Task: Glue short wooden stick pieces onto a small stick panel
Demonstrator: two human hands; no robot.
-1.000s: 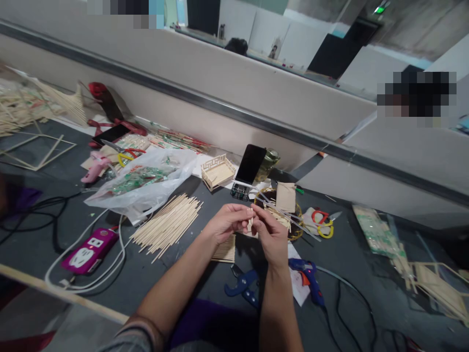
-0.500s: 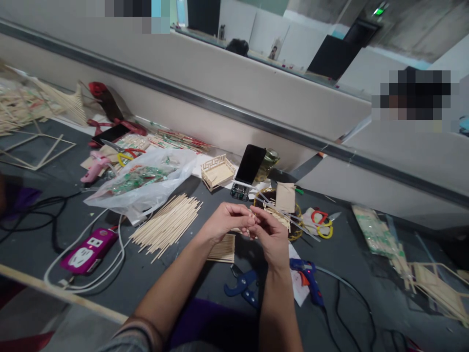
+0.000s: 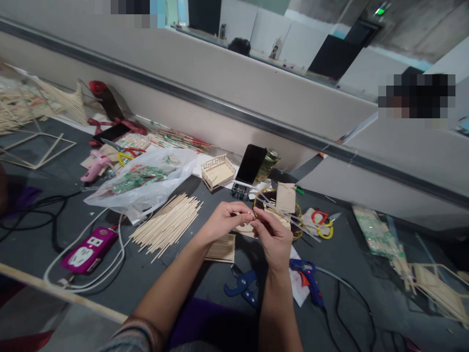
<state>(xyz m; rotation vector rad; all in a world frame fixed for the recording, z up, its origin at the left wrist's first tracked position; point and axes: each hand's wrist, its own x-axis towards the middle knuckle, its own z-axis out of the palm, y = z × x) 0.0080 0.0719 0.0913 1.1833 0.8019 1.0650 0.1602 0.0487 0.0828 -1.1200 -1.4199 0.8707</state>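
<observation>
Dark worktable (image 3: pixel 351 244) runs along the base of a pale partition (image 3: pixel 227 83), with materials and tools spread on both sides of the operator.

Assembly status: 1 miniature railed tray (image 3: pixel 218 172) stands near the partition and appears complete. 1 slat panel (image 3: pixel 222 249) lies flat, partly covered by the left forearm; its sticks sit side by side, so its joining is judged largely done. Loose sticks (image 3: pixel 166 227) lie in a broad pile left of the hands, unassembled. Overall progress is judged partial. 1 flat tan piece (image 3: pixel 245 230) lies just below the fingertips, partly hidden.

Hand pose: the left hand (image 3: pixel 225 220) extends from a forearm angled up and rightward, back of the hand uppermost. The right hand (image 3: pixel 274 237) rises on a steeper forearm and tilts inward. Both sets of fingertips meet above the table, thumbs and index fingers narrow. Whether they grip a small part cannot be told; the fingers hide the contact point.

Tools: blue pliers (image 3: pixel 244 286) rest between the forearms; 1 blue glue gun (image 3: pixel 310 281) lies right of the right forearm.
</observation>
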